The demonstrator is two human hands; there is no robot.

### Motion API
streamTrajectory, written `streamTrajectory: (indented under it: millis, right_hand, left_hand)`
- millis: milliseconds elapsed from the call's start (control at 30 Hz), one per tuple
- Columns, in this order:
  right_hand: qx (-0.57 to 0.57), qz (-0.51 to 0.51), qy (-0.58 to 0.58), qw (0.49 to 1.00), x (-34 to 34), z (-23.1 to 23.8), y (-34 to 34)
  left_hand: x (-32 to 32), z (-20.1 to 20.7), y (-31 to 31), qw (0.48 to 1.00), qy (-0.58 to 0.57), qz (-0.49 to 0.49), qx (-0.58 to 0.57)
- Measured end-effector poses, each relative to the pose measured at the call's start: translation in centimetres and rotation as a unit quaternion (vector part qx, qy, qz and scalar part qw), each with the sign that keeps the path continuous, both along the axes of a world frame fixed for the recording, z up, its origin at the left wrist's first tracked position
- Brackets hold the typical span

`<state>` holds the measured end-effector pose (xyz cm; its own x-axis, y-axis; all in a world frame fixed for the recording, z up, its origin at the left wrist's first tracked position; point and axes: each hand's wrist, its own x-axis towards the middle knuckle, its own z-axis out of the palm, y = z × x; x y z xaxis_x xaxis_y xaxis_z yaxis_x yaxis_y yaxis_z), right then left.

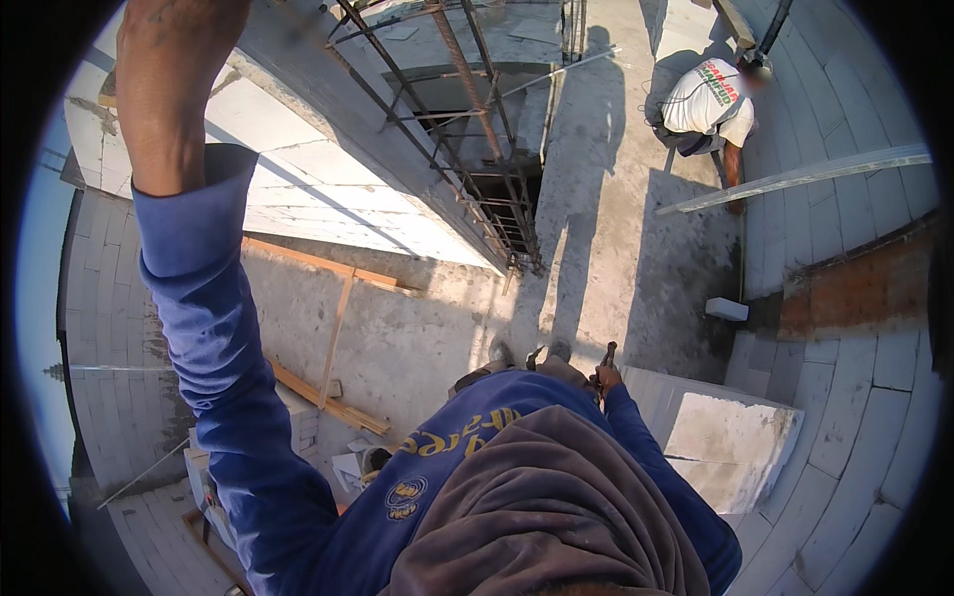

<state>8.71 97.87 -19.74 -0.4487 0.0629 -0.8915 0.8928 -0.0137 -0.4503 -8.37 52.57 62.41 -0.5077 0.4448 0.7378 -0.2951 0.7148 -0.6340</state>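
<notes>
My left arm, in a blue sleeve, rises along the left side to the top edge. Only the wrist and lower part of my left hand (184, 60) show there; its fingers are cut off by the frame. The pale block wall (308, 189) lies just beyond that arm. Low by my right hip, my right hand (608, 378) is closed around a slim dark hand tool (610, 353), whose exact kind is too small to tell. Beneath it stands a pale block stack (735, 437) with a smeared top.
Ahead rises a column cage of rusty reinforcing bars (467, 89) beside a dark floor opening (507, 199). At upper right a person in a white shirt (708, 99) crouches by the block wall, near a long metal straightedge (795, 181). Timber lengths (338, 338) and a loose white block (726, 309) lie on the concrete.
</notes>
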Motion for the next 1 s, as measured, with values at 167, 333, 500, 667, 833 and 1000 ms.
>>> streamTrajectory:
  millis: [167,333,500,667,833,1000]
  right_hand:
    - [-0.053,-0.075,-0.042,0.995,-0.9,0.3,-0.2]
    - [-0.068,-0.129,-0.02,0.989,-0.5,-8.4,1.3]
    - [-0.047,-0.117,-0.023,0.992,-1.1,-6.7,2.7]
    - [-0.035,-0.084,-0.023,0.996,-1.7,-2.6,2.6]
    - [-0.024,-0.095,-0.018,0.995,-1.2,-1.8,3.0]
    - [-0.038,-0.041,-0.004,0.998,-0.7,-2.6,2.4]
  left_hand:
    - [-0.2,-9.1,2.1,0.881,-0.005,-0.244,0.406]
    - [-0.8,-7.4,3.1,0.742,-0.087,-0.311,0.588]
    - [1.7,0.1,5.7,0.707,0.035,-0.486,0.513]
    - [5.0,6.6,2.8,0.575,0.083,-0.692,0.429]
    - [4.1,-3.1,7.7,0.561,0.006,-0.617,0.552]
    - [7.2,-26.8,10.9,0.658,-0.171,-0.326,0.657]
